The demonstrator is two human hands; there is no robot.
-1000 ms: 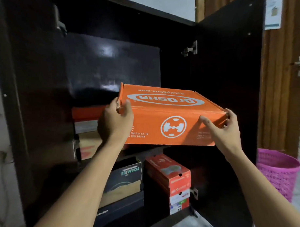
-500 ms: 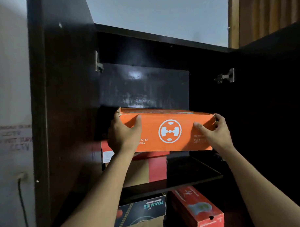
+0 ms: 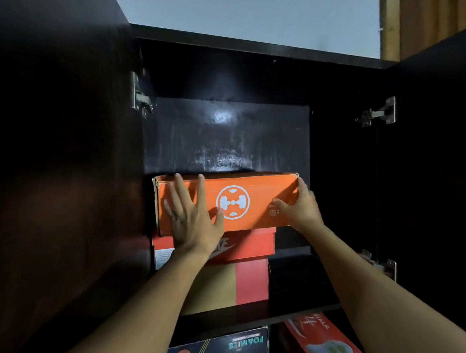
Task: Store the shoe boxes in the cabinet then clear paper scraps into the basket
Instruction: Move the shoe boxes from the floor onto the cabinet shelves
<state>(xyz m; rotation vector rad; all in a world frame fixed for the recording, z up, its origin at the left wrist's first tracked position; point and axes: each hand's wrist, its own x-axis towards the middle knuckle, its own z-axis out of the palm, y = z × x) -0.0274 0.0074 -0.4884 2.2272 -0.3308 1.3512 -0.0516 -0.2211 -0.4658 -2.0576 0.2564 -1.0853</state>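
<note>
An orange shoe box (image 3: pixel 259 199) with a white round logo lies on top of a red shoe box (image 3: pixel 250 245) inside the dark cabinet (image 3: pixel 225 139), on the upper shelf. My left hand (image 3: pixel 192 217) presses flat on the orange box's front face, fingers straight and spread. At the box's right front corner, my right hand (image 3: pixel 300 205) has its fingers wrapped round the edge and its thumb on the front face. Under the red box stands a tan and red box (image 3: pixel 230 284).
Both cabinet doors stand open, the left door (image 3: pixel 63 182) and the right door (image 3: pixel 427 169). On the lower shelf sit a black box (image 3: pixel 222 345) and a red box (image 3: pixel 322 337). The upper shelf (image 3: pixel 296 285) has bare space to the right of the stack.
The orange box went from tilted in the air onto the red box, pushed deeper in. My left hand let go of its corner and now lies flat on the front.
</note>
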